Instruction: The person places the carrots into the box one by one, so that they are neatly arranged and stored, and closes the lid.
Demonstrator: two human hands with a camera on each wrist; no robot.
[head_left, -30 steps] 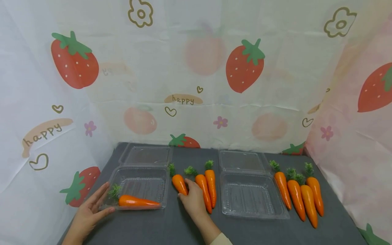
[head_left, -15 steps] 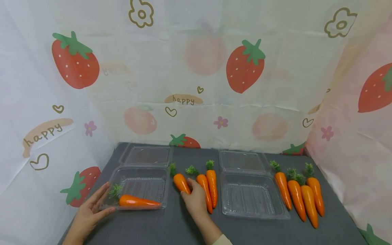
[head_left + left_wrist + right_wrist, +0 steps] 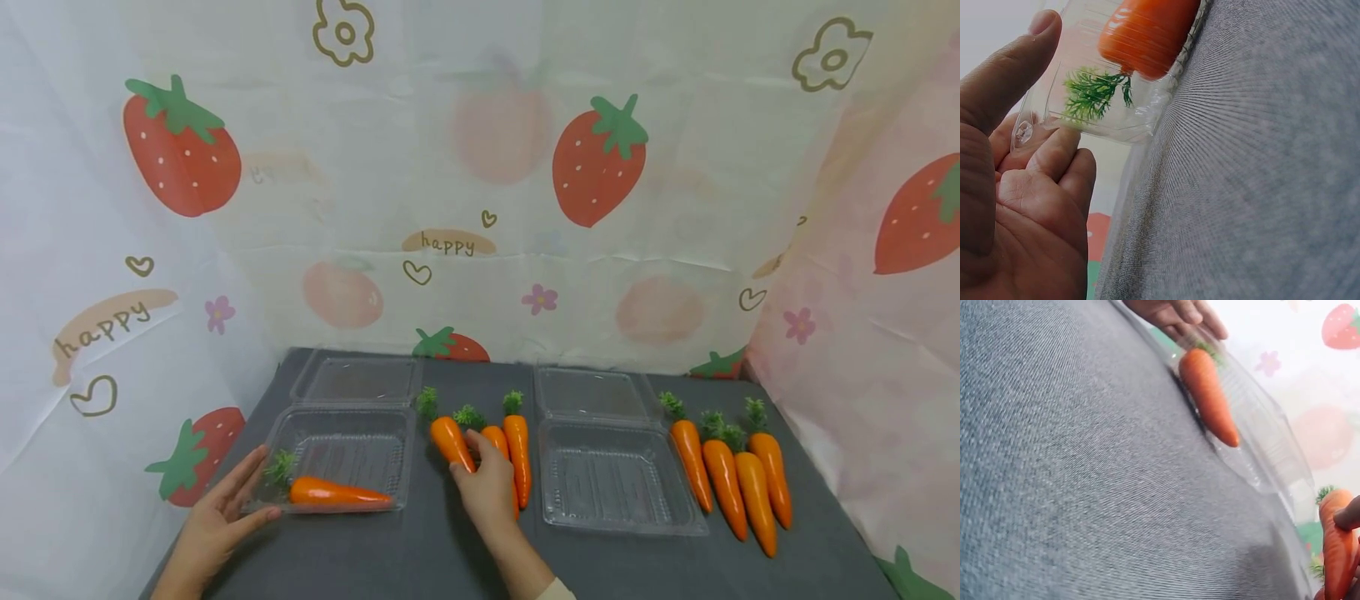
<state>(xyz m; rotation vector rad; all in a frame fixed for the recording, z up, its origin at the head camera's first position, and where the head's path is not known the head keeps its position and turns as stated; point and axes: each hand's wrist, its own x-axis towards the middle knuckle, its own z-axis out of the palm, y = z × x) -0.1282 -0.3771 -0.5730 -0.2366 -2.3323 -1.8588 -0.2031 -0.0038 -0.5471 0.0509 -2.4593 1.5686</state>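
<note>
Your right hand (image 3: pixel 487 492) is clamped on one orange carrot (image 3: pixel 450 440), thumb on one side and fingers on the other, gripping it below its thick shoulder. That hold leaves its green leafy top (image 3: pixel 427 403) free and pointing away from you, while the tip is lost behind your hand. Whether this carrot is clear of the surface (image 3: pixel 360 558) or just touching it is hard to judge from here.

Your left hand (image 3: pixel 213 521) has thumb and fingers spread apart round the near left corner of the left container (image 3: pixel 356 454), thumb at the front edge and fingers along the side. It looks like a bracing touch, likely there so that the light clear plastic does not slide.

Inside that container, a second carrot (image 3: pixel 337 493) lies crosswise along the near wall, leaves toward your left hand; the wall probably keeps it from rolling. The container's lid (image 3: pixel 360 382) is folded back flat behind it, so the tray is open from above.

Beside your right hand lie two more carrots (image 3: pixel 517 450), one partly covered by it. Beyond them sits the right container (image 3: pixel 607 475), also with its lid back, then four carrots (image 3: pixel 690 462) side by side, leaves away from you.
</note>
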